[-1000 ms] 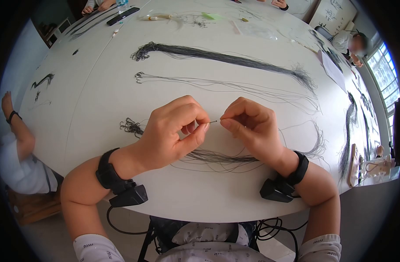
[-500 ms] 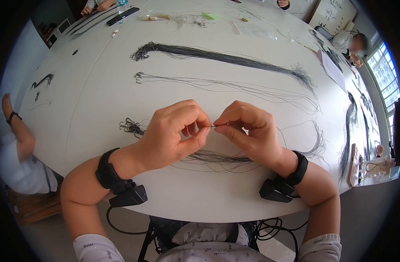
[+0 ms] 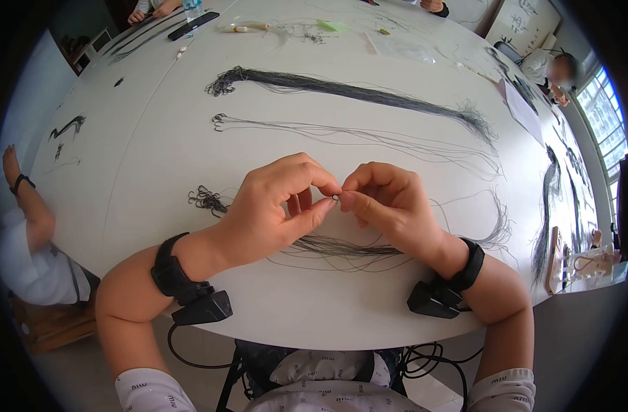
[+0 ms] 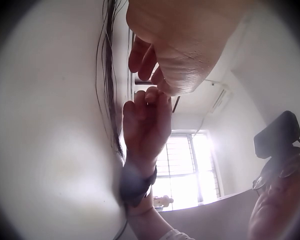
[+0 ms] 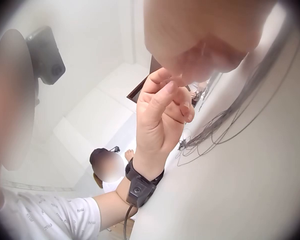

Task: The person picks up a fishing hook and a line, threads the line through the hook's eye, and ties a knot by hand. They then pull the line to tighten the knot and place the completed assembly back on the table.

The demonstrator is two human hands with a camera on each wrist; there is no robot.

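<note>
Over the white table point(image 3: 273, 302), my left hand point(image 3: 280, 199) pinches a small dark fish hook point(image 3: 336, 197) between thumb and index finger; a ring-like curve of it shows. My right hand point(image 3: 389, 202) meets it from the other side, thumb and index fingertips pinching at the same piece. Fingers hide most of it. Behind the hands lies a bundle of dark lines point(image 3: 348, 247), its cluster of hooks point(image 3: 207, 199) to the left of my left hand. In the wrist views the fingertips of both hands come together above the table.
Beyond the hands lie a thin bunch of hooked lines point(image 3: 314, 128) and a thick dark bundle point(image 3: 341, 89). More bundles run along the right edge point(image 3: 549, 206). A phone point(image 3: 193, 26), a bottle point(image 3: 192, 8) and a sheet of paper point(image 3: 521, 110) lie farther off. Other people sit around the table.
The right fingertips have closed in from a small gap to meet the left ones. The dark piece, earlier a thin straight tip, now shows as a small ring-like curve.
</note>
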